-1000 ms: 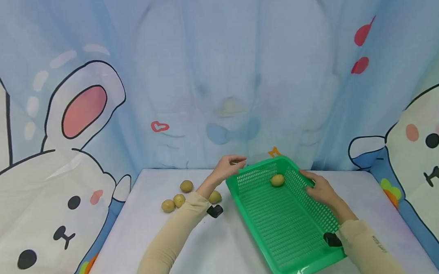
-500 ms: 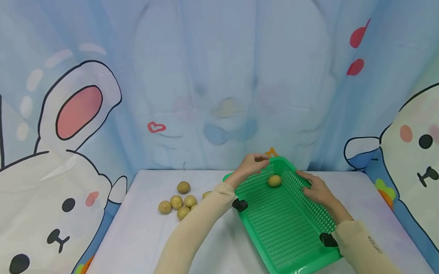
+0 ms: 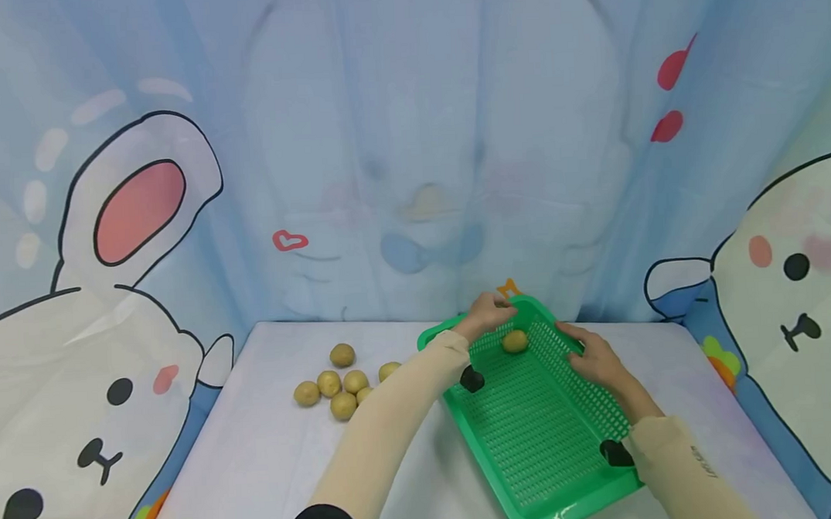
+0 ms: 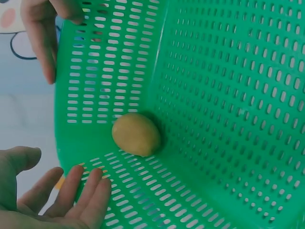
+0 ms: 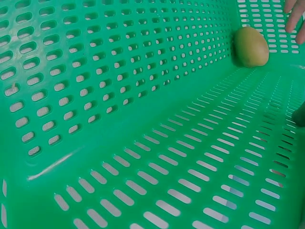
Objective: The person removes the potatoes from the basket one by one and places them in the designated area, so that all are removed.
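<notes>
A green perforated plastic basket (image 3: 535, 440) stands at an angle on the table, with one potato (image 3: 514, 341) in its far right corner. My left hand (image 3: 490, 312) is at the basket's far rim. The left wrist view shows that hand (image 4: 62, 195) with fingers loosely bent and spread, holding nothing, close to the far wall; whether it touches is unclear. On the right side, my right hand (image 3: 598, 356) grips the basket's rim, thumb inside and fingers over the outside. In the right wrist view the potato (image 5: 251, 46) lies against the walls, and most of the right hand is out of sight.
Several loose potatoes (image 3: 343, 406) lie in a cluster left of the basket, partly hidden by my left sleeve (image 3: 394, 415). A white cloth (image 3: 257, 468) covers the table. Behind it hangs a blue curtain (image 3: 424, 135) with cartoon rabbits.
My left hand has moved right, from the basket's far left corner along its far rim. More loose potatoes show past the left arm. My right hand keeps its grip; the potato stays in its corner.
</notes>
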Available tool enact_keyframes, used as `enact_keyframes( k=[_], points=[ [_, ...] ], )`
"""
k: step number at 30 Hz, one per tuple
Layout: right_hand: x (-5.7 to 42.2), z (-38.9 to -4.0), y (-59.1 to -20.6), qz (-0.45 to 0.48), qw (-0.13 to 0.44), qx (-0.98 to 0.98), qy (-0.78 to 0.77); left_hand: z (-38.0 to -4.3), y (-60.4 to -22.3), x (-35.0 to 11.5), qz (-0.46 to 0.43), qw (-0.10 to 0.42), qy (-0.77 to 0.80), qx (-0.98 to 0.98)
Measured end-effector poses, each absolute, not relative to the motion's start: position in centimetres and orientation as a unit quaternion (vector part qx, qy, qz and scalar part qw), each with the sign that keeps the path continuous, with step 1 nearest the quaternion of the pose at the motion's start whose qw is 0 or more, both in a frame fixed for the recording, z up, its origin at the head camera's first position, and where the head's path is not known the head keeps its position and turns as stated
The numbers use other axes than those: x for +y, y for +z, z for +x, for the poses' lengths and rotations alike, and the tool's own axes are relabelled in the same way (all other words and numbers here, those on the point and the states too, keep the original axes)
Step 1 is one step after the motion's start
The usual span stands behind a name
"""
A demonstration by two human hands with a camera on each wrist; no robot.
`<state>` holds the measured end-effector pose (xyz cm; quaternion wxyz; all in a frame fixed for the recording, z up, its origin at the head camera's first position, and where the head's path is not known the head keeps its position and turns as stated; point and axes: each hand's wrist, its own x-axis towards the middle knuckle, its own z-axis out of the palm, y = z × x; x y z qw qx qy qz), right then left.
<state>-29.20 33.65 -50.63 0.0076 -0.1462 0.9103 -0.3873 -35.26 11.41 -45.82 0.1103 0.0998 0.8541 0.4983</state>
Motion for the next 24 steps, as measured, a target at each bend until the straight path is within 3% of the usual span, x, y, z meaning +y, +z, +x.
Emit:
enact_keyframes(
  k=[6,24],
  points=[
    [33.7,-29.3,-51.0,-0.139,-0.003,0.915,-0.378,-35.2,-46.3,12.4,0.128,0.099,0.435,0.886],
    [33.6,-29.2,-50.7,-0.15,-0.004,0.91,-0.387,-34.7,-49.6,13.0,0.073,0.124,0.458,0.877]
  ],
)
